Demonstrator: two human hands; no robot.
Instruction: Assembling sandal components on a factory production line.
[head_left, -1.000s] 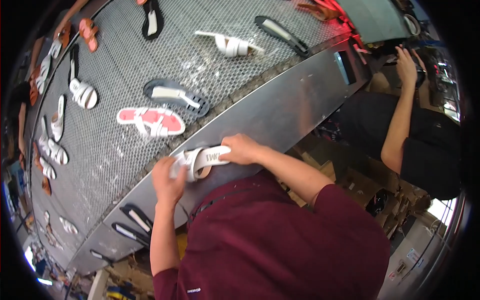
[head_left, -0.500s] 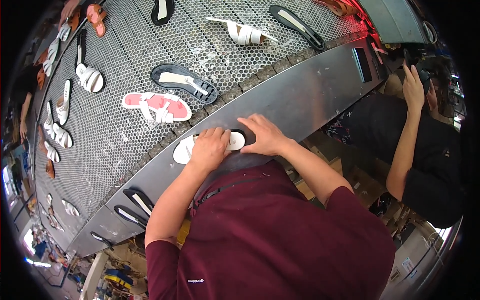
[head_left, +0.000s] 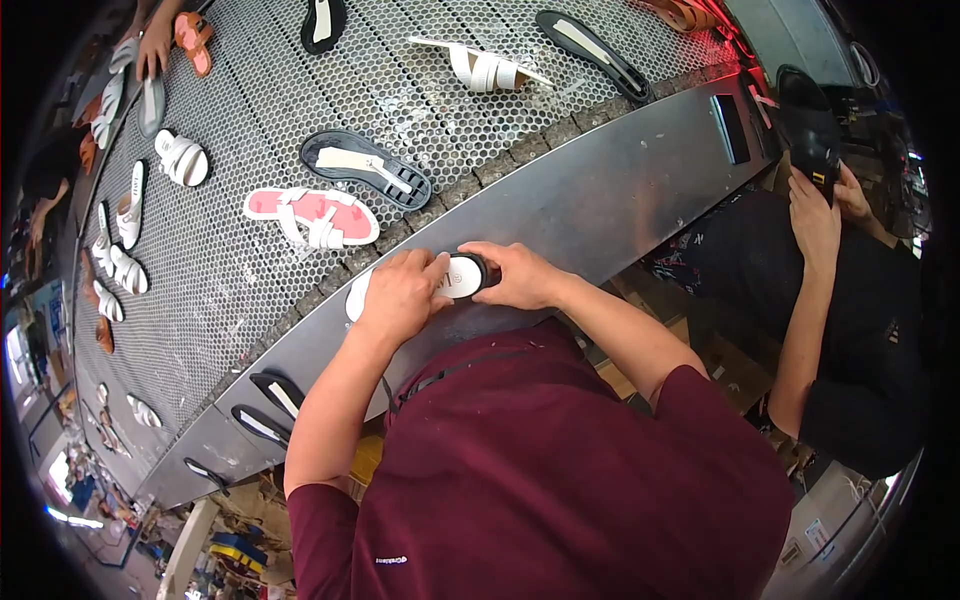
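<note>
A white sandal (head_left: 462, 279) with a black sole (head_left: 488, 268) showing round its heel lies on the metal ledge in front of me. My left hand (head_left: 402, 292) wraps over its middle, hiding most of the straps, and the white front end peeks out on the left. At the heel end, my right hand (head_left: 520, 275) grips the black edge between thumb and fingers. Just beyond, on the mesh belt, are a white sandal with a pink insole (head_left: 335, 215) and a black sole with a pale strip (head_left: 365, 165).
The mesh conveyor belt (head_left: 250, 110) carries several sandals and soles. More black soles (head_left: 260, 425) lie on the ledge at left, a phone (head_left: 730, 128) at right. A co-worker's hands (head_left: 815, 215) hold a black sole (head_left: 805, 120); another person's hand (head_left: 155, 50) reaches in at far left.
My right hand has closed onto the sandal's heel, and my left hand has shifted slightly left. The co-worker at right has raised a black sole. A hand now reaches over the belt's far left.
</note>
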